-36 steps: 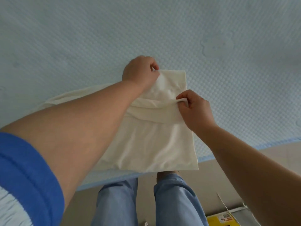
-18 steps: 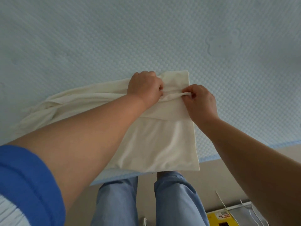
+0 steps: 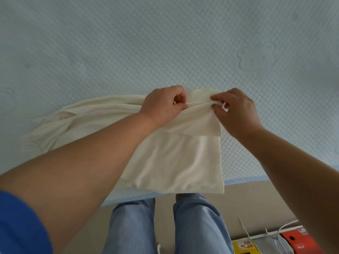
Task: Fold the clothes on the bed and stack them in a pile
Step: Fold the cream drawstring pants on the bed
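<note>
A cream garment [image 3: 176,158] lies on the pale blue bed [image 3: 165,43] near its front edge. Its near part is flat and folded; a rumpled part trails off to the left. A fold of the cloth is raised along the far edge. My left hand [image 3: 163,105] grips that fold with curled fingers. My right hand [image 3: 236,110] pinches the same fold at the far right corner, close beside the left hand.
The bed's front edge [image 3: 244,182] runs just behind my legs in blue trousers [image 3: 165,226]. On the floor at lower right lie a yellow box [image 3: 244,246], an orange box [image 3: 300,242] and white cables [image 3: 282,230].
Both hands have gathered a fold of the garment and carried it toward the far edge. My right hand moved up and away; the two hands now sit close together.
</note>
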